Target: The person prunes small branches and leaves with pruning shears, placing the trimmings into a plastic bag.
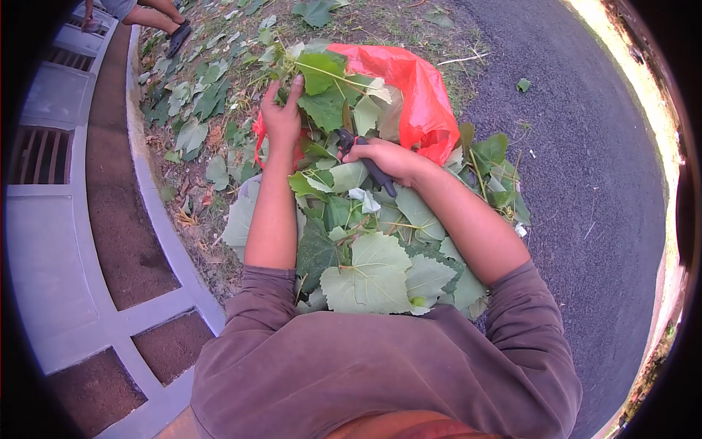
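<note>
My left hand [281, 121] is closed on a leafy stem, with its thumb and fingers pinching near a bright green leaf [319, 71]. In my right hand [387, 159] is a pair of dark-handled pruning shears [377, 174], its head pointing left among the leaves just below the stem. Right behind both hands, a red plastic bag [428, 91] stands open with leaves in its mouth. Between my forearms lies a heap of large lobed leaves [369, 272], many with their pale undersides up. My fingers hide part of the stem and the shears.
More leaves [210, 95] litter the grassy ground at left. A grey concrete kerb [157, 219] and drain grate [40, 155] run along the left side, dark asphalt [592, 219] along the right. Another person's legs [155, 13] are at top left.
</note>
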{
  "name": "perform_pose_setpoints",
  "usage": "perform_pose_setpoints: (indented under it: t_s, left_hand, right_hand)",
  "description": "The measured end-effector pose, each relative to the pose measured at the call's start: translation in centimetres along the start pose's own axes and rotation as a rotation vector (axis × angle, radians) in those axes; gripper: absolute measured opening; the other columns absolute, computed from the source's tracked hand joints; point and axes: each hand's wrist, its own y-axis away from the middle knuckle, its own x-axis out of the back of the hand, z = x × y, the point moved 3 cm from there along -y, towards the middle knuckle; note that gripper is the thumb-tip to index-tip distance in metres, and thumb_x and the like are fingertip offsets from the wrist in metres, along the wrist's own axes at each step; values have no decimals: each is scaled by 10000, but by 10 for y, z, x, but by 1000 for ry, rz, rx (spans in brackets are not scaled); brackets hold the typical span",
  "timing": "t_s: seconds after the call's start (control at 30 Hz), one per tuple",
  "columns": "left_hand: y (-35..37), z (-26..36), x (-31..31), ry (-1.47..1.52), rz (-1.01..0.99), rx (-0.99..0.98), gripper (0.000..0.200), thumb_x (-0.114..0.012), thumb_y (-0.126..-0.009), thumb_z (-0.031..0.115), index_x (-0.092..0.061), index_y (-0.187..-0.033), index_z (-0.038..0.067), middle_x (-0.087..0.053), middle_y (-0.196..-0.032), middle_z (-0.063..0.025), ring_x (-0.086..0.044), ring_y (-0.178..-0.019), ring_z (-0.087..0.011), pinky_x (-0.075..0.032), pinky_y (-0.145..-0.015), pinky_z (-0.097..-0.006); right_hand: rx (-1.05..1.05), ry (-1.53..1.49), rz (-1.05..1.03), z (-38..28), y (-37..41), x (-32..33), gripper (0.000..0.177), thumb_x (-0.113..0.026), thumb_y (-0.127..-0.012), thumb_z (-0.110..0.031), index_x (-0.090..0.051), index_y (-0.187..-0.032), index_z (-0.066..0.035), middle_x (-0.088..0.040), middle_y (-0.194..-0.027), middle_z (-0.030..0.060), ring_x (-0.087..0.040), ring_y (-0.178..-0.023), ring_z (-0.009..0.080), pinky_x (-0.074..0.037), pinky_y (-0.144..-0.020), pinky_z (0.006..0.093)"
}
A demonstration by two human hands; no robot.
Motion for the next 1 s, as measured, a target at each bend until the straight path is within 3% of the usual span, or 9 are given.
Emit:
perform_pose_setpoints:
  t_s: [0.1,0.17,0.23,0.3,0.57,0.63,0.7,0.87,1.0]
  left_hand:
    - [1,-3,-1,-334,46,-253,463,-798,-998,310,-719,-1227,-85,-758,-1159,-185,-694,-1023,-218,-526,-968,-363]
    - [-3,9,9,-21,75,107,434,-803,-995,295,-727,-1210,-75,-742,-1216,-201,-692,-1046,-227,-518,-962,-359]
    - [-10,8,18,29,105,124,411,-811,-985,275,-732,-1174,-82,-741,-1175,-183,-697,-1012,-259,-521,-930,-365]
    - [-10,21,20,-318,188,-316,357,-813,-975,249,-747,-1124,-69,-735,-1079,-147,-700,-916,-279,-535,-857,-353]
    - [9,47,-2,-446,-359,-634,247,-859,-849,62,-768,-1066,-16,-697,-1158,-156,-728,-992,-325,-570,-831,-400]
    - [11,44,-3,-470,-373,-638,260,-837,-825,29,-770,-1075,0,-696,-1165,-154,-726,-1017,-336,-575,-842,-413]
    - [12,42,-4,-502,-383,-635,446,-675,-709,-94,-782,-1111,65,-700,-1204,-140,-712,-1096,-355,-581,-889,-436]
    - [15,47,-6,-505,-425,-602,476,-655,-696,-108,-784,-1117,73,-695,-1213,-140,-703,-1115,-361,-578,-899,-441]
    - [16,43,-9,-491,-510,-578,413,-674,-733,-112,-778,-1109,27,-700,-1231,-174,-699,-1147,-370,-562,-958,-434]
  right_hand:
    - [-71,37,-10,-3,6,1,383,-676,-935,-356,-729,-1126,-28,-739,-1016,69,-683,-851,155,-521,-740,309]
    - [-112,65,-19,-7,10,-1,388,-676,-934,-360,-730,-1127,-29,-734,-1009,68,-674,-862,152,-516,-743,307]
    - [-154,287,-13,-10,13,-3,362,-653,-951,-281,-689,-1209,-29,-721,-1043,47,-673,-901,135,-519,-787,277]
    - [-121,330,-28,-8,11,-3,359,-653,-954,-278,-689,-1208,-27,-717,-1054,49,-666,-920,134,-519,-810,277]
    - [149,-18,60,-22,14,11,422,-643,-944,-288,-659,-1257,-4,-720,-1112,67,-657,-982,163,-505,-879,302]
    - [166,13,60,-36,24,14,422,-623,-958,-221,-637,-1307,17,-712,-1174,92,-655,-1076,183,-501,-969,307]
    - [123,89,96,-36,29,15,430,-634,-954,-239,-651,-1299,17,-713,-1184,87,-651,-1074,176,-499,-960,306]
    - [221,515,278,-42,32,14,395,-700,-942,-327,-730,-1162,0,-730,-1064,70,-652,-986,159,-499,-914,306]
    - [262,573,393,-46,33,14,367,-745,-946,-372,-747,-1065,-24,-726,-938,47,-649,-868,140,-505,-829,311]
